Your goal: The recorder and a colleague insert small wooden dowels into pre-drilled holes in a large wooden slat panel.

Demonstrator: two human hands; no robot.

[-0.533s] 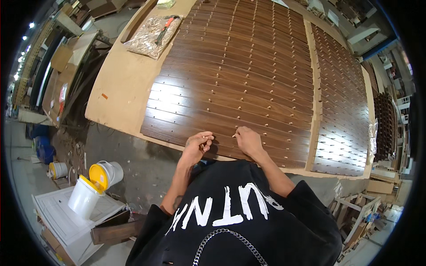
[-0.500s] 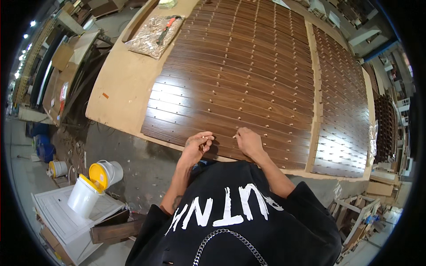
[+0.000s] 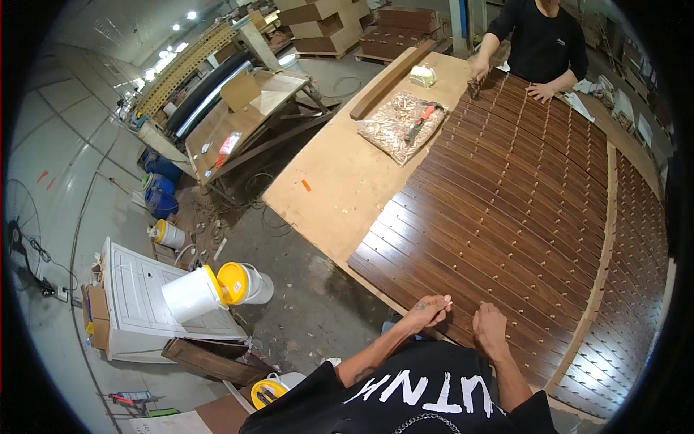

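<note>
Dark brown wood-grain boards lie side by side on the table, with rows of small pale wooden dowels standing up from them. My left hand is closed just above the near edge, with a small pale dowel tip at its fingertips. Close by on its right, my right hand has its fingers drawn together and pointing down at a board. What sits between those fingers is hidden. A clear bag of dowels lies on the bare tabletop, a red-and-black hand tool on top of it.
Across the table a co-worker has both hands at the boards' far end. A long wooden strip lies along the table's left edge. White buckets with yellow lids and a white cabinet stand at lower left. A pale strip divides the boards.
The view has swung left, so the table and both hands appear further right. The co-worker has come into view. My hands stay close together at the near edge of the boards.
</note>
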